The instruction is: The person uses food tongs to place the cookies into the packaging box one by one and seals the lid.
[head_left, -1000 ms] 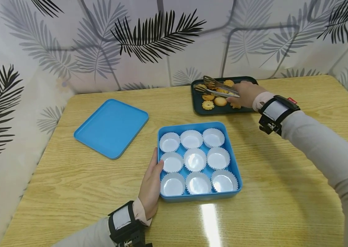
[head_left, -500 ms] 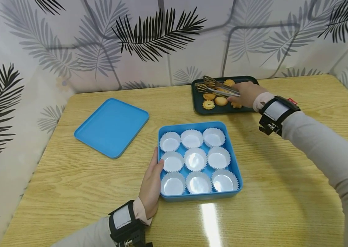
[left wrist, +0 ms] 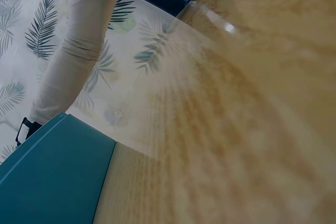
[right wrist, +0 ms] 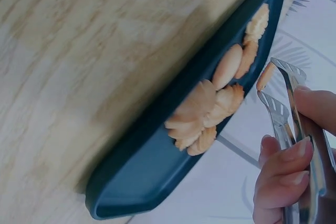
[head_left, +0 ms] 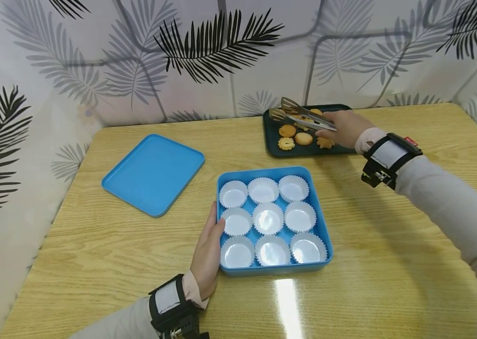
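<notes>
My right hand (head_left: 347,128) grips metal tongs (head_left: 307,118) with slotted ends, over the dark green tray (head_left: 273,147) at the back of the table. In the right wrist view, a thin golden cookie (right wrist: 266,76) is caught between the tongs' tips, above several other cookies (right wrist: 198,107) in the tray. My left hand (head_left: 206,256) holds the left wall of a blue square box (head_left: 329,249), thumb over the rim and fingers along the outside. White fluted paper cups (head_left: 267,219) stand in rows inside the box. In the left wrist view, the hand itself is hidden.
A shallow blue lid (head_left: 154,174) lies on the wood-grain table (head_left: 107,263), left of the box. Behind the table hangs leaf-patterned cloth (head_left: 204,47), close to the tray's far edge.
My right hand has lifted slightly and shifted right, raising the tongs off the cookies in the tray. My left hand and the box have stayed in place.
</notes>
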Demonstrator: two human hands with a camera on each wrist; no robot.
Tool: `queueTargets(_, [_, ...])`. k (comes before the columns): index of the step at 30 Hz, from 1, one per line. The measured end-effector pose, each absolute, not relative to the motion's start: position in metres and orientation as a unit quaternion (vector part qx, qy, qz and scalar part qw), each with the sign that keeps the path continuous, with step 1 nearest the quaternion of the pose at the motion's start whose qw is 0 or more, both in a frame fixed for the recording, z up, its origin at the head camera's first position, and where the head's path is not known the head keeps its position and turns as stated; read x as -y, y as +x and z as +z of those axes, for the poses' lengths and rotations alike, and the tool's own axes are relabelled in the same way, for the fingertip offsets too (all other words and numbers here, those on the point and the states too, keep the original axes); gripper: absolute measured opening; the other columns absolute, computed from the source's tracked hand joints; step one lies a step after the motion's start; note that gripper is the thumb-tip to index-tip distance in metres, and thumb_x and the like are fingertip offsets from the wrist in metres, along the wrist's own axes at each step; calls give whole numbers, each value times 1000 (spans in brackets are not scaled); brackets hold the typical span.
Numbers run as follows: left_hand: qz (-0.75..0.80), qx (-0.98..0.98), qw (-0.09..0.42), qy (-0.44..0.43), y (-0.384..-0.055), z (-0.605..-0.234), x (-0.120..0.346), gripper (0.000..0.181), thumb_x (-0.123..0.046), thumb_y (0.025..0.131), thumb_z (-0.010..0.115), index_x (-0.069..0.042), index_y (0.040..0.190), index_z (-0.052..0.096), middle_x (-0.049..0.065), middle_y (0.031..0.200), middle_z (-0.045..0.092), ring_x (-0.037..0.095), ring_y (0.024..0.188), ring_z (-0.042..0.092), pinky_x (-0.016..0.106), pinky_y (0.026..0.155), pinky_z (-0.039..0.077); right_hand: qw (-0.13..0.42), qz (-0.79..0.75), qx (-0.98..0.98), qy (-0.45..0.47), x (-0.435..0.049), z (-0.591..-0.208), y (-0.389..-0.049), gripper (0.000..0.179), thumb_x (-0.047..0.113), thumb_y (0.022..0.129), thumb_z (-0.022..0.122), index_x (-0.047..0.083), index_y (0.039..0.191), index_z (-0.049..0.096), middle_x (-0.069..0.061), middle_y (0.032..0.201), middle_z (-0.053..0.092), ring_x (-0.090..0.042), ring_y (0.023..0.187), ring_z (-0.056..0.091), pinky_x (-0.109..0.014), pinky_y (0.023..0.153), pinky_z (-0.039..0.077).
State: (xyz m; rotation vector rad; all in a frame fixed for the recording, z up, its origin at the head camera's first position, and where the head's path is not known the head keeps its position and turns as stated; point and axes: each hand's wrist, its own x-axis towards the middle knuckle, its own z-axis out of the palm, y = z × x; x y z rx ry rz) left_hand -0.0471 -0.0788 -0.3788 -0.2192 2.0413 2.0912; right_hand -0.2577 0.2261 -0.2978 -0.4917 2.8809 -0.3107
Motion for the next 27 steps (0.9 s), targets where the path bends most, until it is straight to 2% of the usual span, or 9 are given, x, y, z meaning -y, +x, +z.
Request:
queueTargets(5, [707, -695, 110, -75, -48, -376, 80, 56, -26, 106, 28, -17, 157, 8, -1, 163, 4, 20, 150, -2, 49, 120, 0, 100, -111, -973, -177, -229, -289, -250, 70, 38, 101, 50, -11, 146, 29, -37, 142, 38, -51, 124, 44, -60, 103, 37])
queueTargets(7, [706, -695, 112, -76, -49, -375, 80, 56, -26, 106, 28, -17, 157, 8, -1, 163, 4, 20, 150, -2, 49, 120, 0, 98, -117, -971, -183, -230, -286, -246, 70, 37, 101, 51, -12, 146, 29, -37, 141, 38, -51, 125, 44, -60, 104, 36])
queueTargets(10, [707, -694, 112, -75, -50, -374, 81, 56, -26, 106, 28, -16, 157, 8, -1, 163, 4, 20, 150, -2, 48, 121, 0, 82, -119, -970, -195, -229, -283, -238, 68, 34, 100, 53, -12, 145, 32, -37, 137, 44, -49, 117, 52, -60, 98, 41])
queueTargets(12, [708, -694, 113, -74, -50, -373, 82, 55, -25, 106, 28, -16, 157, 8, -1, 163, 4, 19, 150, -2, 48, 121, 0, 66, -122, -969, -205, -228, -282, -232, 66, 32, 99, 56, -13, 143, 35, -36, 129, 52, -45, 103, 60, -57, 89, 47])
queueTargets(14, [709, -693, 113, -72, -51, -373, 82, 55, -25, 106, 28, -16, 157, 8, -1, 163, 4, 19, 150, -2, 48, 121, 0, 54, -123, -967, -215, -227, -281, -226, 65, 31, 98, 58, -12, 142, 37, -35, 123, 57, -39, 91, 62, -54, 81, 49])
queueTargets(19, [711, -690, 115, -70, -52, -373, 83, 56, -26, 106, 27, -15, 157, 7, -1, 164, 3, 19, 150, -2, 48, 121, 0, 38, -135, -961, -238, -224, -274, -209, 62, 28, 97, 61, -12, 140, 41, -32, 118, 60, -34, 85, 63, -52, 79, 50])
queueTargets(23, [712, -689, 114, -72, -52, -373, 83, 56, -26, 106, 28, -16, 157, 7, -1, 164, 4, 19, 150, -2, 48, 121, 0, 20, -142, -958, -250, -220, -267, -194, 59, 24, 95, 64, -11, 138, 44, -23, 99, 65, -26, 70, 58, -43, 67, 49])
queueTargets(27, [711, -690, 117, -73, -54, -372, 84, 56, -26, 106, 28, -16, 157, 7, -2, 163, 4, 19, 150, -2, 48, 121, 0, 7, -147, -952, -267, -215, -265, -179, 56, 22, 93, 66, -11, 135, 49, -15, 87, 63, -20, 63, 52, -38, 61, 45])
